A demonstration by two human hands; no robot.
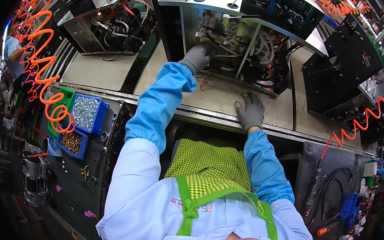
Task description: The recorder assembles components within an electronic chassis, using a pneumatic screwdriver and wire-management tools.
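An open metal equipment case [188, 28] full of wiring stands on a pale board [221, 97] in front of me. My left hand [198, 58], in a grey glove, reaches into its near left opening beside a dark cable [211, 38]. The fingertips blend into the dark interior, so I cannot see whether they grip anything. My right hand [251, 110], gloved in grey too, rests on the board to the right with its fingers spread and nothing in it. Thin red wires [204, 81] hang from the case's lower edge between my hands. White hoses [265, 46] loop in its right section.
Similar open units stand left [113, 26] and right [343, 64]. A blue bin of silver screws [85, 113] and a blue bin of brass fittings [72, 143] sit left. Orange coiled hoses [46, 61] hang at the left; another coiled hose [360, 128] hangs right. Black cables [332, 182] lie at right.
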